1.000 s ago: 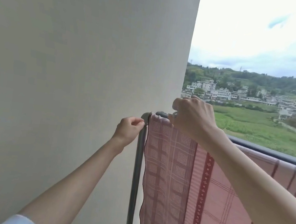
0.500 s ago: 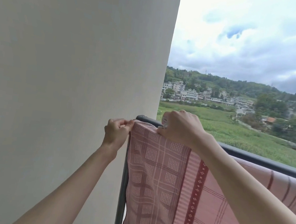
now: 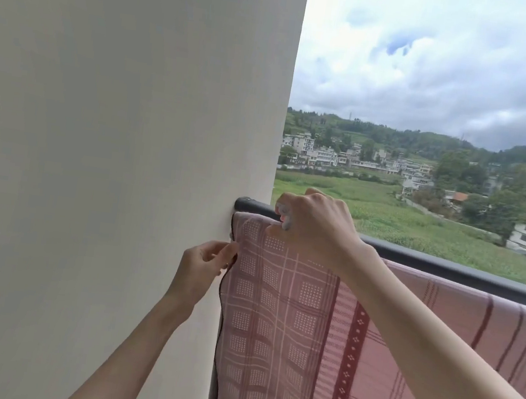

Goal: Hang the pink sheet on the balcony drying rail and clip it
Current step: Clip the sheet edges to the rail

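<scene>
One pink sheet (image 3: 320,340) hangs draped over the single dark balcony drying rail (image 3: 446,267), its left edge close to the pale wall (image 3: 111,146) where the rail ends. The right hand (image 3: 314,229) rests on top of the rail at the sheet's upper corner, fingers curled around a small pale, translucent object that looks like one clip (image 3: 284,217), probably to fix the fabric at the end where wind would lift it first; whether the clip's mouth already bites the cloth cannot be told. The left hand (image 3: 204,267) sits lower, beside the wall, pinching the sheet's dark-hemmed side edge between thumb and fingertips, apparently to pull the cloth flat and steady it while the clip goes on. Two bare hands and one sheet are visible, with one clip as far as can be seen. Judging by this, hanging is done and clipping of this corner is in hand.
</scene>
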A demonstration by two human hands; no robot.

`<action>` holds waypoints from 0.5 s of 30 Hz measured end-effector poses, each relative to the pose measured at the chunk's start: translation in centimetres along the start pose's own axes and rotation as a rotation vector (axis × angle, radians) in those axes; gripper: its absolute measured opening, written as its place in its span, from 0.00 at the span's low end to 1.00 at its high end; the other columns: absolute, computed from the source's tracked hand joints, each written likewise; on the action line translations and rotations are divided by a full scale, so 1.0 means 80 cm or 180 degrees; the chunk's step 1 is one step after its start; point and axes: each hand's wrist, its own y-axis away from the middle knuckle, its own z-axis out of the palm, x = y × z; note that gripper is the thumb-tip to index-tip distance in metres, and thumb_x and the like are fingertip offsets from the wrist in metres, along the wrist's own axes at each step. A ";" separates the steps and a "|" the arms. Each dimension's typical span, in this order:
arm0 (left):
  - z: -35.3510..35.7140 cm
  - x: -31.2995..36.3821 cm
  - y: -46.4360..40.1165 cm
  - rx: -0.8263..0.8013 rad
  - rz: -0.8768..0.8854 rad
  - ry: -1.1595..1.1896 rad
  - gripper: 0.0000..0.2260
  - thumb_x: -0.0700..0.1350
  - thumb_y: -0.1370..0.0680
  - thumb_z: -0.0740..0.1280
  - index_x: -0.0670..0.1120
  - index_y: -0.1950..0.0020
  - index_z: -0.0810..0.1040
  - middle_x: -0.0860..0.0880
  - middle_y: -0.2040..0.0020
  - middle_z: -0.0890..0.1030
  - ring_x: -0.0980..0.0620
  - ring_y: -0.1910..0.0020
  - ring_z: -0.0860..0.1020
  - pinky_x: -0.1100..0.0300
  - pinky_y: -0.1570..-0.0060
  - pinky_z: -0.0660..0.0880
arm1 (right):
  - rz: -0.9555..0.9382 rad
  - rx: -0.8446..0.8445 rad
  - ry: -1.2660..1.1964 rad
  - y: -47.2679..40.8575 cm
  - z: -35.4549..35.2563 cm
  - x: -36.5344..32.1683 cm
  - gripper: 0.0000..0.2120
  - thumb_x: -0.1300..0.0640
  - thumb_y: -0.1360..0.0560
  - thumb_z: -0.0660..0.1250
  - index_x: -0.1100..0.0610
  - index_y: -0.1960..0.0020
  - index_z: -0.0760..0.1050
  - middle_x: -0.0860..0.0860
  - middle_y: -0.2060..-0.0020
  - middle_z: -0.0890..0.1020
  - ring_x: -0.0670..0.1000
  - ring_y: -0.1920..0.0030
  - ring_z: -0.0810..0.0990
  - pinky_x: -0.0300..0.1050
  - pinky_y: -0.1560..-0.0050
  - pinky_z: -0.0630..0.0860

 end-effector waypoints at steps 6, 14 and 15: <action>-0.002 -0.047 0.008 -0.0338 0.0090 -0.0744 0.06 0.43 0.26 0.70 0.51 0.62 0.78 0.48 0.56 0.77 0.57 0.61 0.77 0.68 0.59 0.72 | 0.0025 0.0044 0.0132 -0.027 0.022 -0.029 0.09 0.55 0.26 0.64 0.55 0.46 0.75 0.52 0.59 0.78 0.52 0.54 0.74 0.44 0.61 0.67; -0.029 -0.079 0.016 -0.0298 0.0137 0.0332 0.04 0.38 0.24 0.65 0.43 0.57 0.78 0.47 0.63 0.80 0.53 0.64 0.77 0.58 0.60 0.75 | 0.0252 -0.0238 -0.0009 -0.033 0.027 -0.032 0.08 0.53 0.27 0.66 0.52 0.49 0.77 0.52 0.55 0.82 0.54 0.57 0.79 0.46 0.56 0.77; -0.031 -0.084 0.017 -0.0323 0.0084 0.0393 0.03 0.38 0.24 0.65 0.43 0.57 0.78 0.47 0.63 0.81 0.53 0.64 0.77 0.58 0.61 0.75 | 0.0252 -0.0222 0.0010 -0.031 0.030 -0.033 0.08 0.53 0.27 0.66 0.51 0.48 0.77 0.52 0.55 0.82 0.54 0.57 0.79 0.45 0.57 0.76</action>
